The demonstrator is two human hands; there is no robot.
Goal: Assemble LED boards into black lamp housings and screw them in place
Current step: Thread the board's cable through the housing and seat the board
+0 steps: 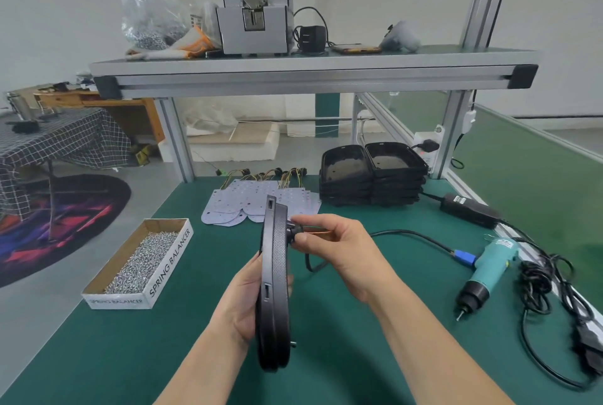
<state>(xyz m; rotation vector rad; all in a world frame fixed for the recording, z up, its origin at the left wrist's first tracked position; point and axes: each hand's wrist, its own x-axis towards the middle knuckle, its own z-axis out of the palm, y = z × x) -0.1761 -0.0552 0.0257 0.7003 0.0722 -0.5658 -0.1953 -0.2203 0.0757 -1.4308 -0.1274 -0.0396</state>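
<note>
Black lamp housing (275, 274): upright on edge above the green table (359, 355), lower part gripped by the left hand (243, 300). Right hand (336, 251): pinches the black cable fitting (291, 231) on the housing's side.

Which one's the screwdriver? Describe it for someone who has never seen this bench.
Start at the green bench and go to its right side. Beside the tangle of black cables lies the screwdriver. It is the only teal thing there, pistol-shaped, with a black nose and a bit pointing toward the near edge.
</note>
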